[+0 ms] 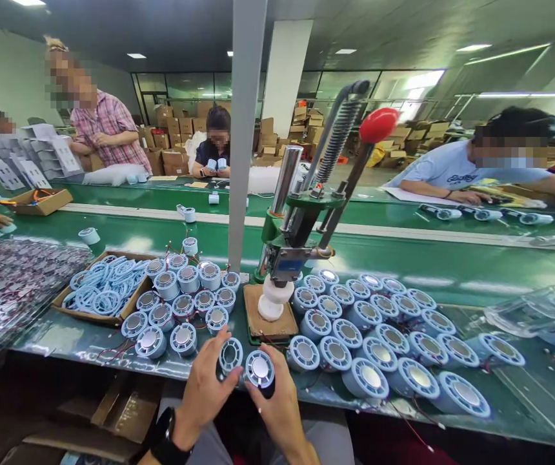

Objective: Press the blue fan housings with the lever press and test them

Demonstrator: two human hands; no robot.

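Ring (230, 355): pale blue, circular, slotted band; centre dark. Held in the left hand (208, 386), thumb near six o'clock, fingertip near eleven. Face turned to the wearer. Located at ten o'clock from the unit (260, 369), just beside it.

Unit: round, pale blue slotted rim around a bright silver disc. Held in the right hand (280, 400), thumb near six o'clock; disc face tilted toward the wearer.

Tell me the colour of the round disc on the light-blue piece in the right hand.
The shiny round disc is silver, best seen in the head view.
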